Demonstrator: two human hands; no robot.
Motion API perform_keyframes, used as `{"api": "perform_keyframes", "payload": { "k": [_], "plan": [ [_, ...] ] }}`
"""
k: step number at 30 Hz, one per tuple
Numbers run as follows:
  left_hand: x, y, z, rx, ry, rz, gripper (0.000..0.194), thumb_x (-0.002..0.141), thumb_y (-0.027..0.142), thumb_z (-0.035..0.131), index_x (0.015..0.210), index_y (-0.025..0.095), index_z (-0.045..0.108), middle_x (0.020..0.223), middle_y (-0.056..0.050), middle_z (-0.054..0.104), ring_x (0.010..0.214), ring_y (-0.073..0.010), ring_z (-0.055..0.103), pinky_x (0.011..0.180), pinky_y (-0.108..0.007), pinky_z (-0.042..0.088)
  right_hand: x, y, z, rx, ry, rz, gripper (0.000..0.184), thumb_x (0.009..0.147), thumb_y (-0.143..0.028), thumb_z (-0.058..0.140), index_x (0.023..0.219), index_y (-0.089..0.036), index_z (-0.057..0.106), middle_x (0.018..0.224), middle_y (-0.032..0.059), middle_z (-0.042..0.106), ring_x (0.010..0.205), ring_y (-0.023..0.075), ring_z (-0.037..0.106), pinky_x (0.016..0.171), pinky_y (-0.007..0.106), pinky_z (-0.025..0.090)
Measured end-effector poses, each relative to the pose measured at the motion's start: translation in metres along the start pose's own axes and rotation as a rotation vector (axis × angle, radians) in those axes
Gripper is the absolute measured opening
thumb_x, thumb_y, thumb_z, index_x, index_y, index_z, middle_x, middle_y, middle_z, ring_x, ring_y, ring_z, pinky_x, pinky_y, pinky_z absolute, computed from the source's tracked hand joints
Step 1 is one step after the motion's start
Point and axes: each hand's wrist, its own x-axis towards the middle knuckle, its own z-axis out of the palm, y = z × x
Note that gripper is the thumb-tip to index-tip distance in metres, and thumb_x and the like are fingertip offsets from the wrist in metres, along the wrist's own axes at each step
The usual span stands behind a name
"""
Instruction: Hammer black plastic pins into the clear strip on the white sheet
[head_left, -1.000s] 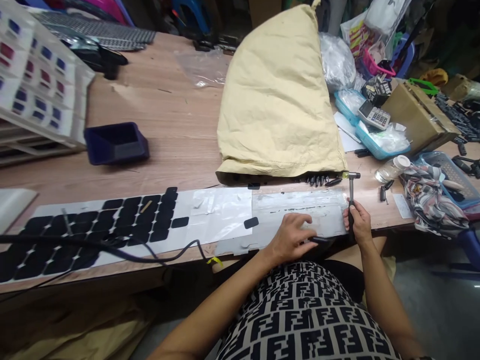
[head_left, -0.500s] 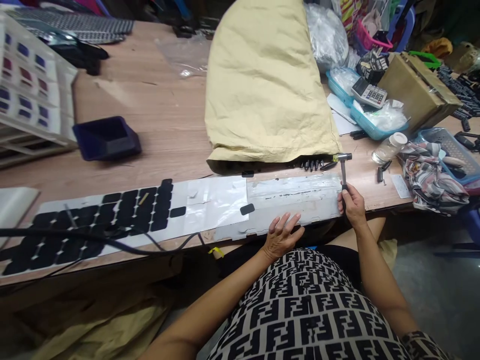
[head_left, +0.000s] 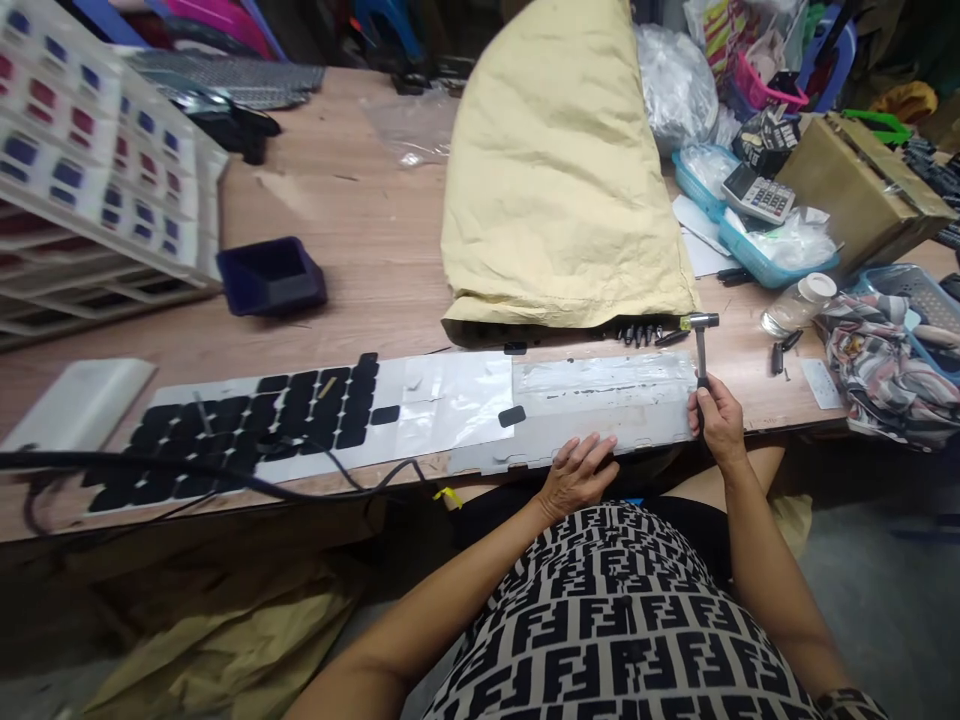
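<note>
Hammer in the right fist, left hand loose at the table's near edge

The right hand [head_left: 718, 418] is closed around the dark handle of a small hammer [head_left: 701, 352], whose head sticks out beyond the fingers toward the far edge of the table [head_left: 360, 240]. That head sits just past the right end of a pale grey board [head_left: 637, 425] lying along the near edge. The left hand [head_left: 576, 478] has its fingers loosely spread over the board's front rim, with nothing visible in them; whether they press down I can't tell.

A second ago that left hand was arched, thumb well apart from the fingers; now it lies flatter. The hammer has stayed in the same grasp.

Farther out, small dark pieces [head_left: 641, 335] line up beside the hammer head, along the near side of a big tan sack [head_left: 562, 180]. Left of the board, a white sheet [head_left: 457, 395] and rounded black patches [head_left: 304, 405] run along the near edge toward the table's near left corner. A clear jar [head_left: 799, 305] stands off to the right.
</note>
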Motion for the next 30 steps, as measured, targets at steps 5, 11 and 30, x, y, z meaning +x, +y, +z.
{"api": "perform_keyframes", "payload": {
  "k": [5,11,30],
  "plan": [
    [0.042,-0.018,-0.025,-0.087,-0.092,-0.215,0.014,0.09,0.023,0.058,0.093,0.024,0.071,0.097,-0.006,0.075,0.089,-0.0208,0.067,0.082,-0.036,0.048,0.001,-0.001,0.0,-0.011,0.023,0.008,0.042,0.091,-0.043,0.061,0.125,-0.018,0.059,0.071,-0.0043,0.055,0.046,0.0075,0.049,0.036,0.018,0.04],
    [0.105,-0.118,-0.027,0.103,0.016,-0.994,0.022,0.088,0.028,0.056,0.101,0.019,0.072,0.092,-0.007,0.071,0.086,-0.0225,0.065,0.075,-0.033,0.049,0.002,0.002,-0.003,-0.034,0.007,0.013,0.042,0.092,-0.044,0.06,0.126,-0.019,0.058,0.073,-0.0038,0.056,0.047,0.0078,0.049,0.036,0.018,0.04],
    [0.111,-0.148,-0.039,0.219,-0.236,-1.115,0.02,0.08,0.037,0.064,0.091,0.022,0.073,0.099,-0.01,0.069,0.096,-0.0313,0.065,0.082,-0.042,0.046,0.0,0.001,-0.002,-0.02,-0.005,0.044,0.041,0.091,-0.046,0.059,0.123,-0.019,0.058,0.073,-0.0034,0.056,0.046,0.0078,0.048,0.035,0.019,0.039]
  ]
}}
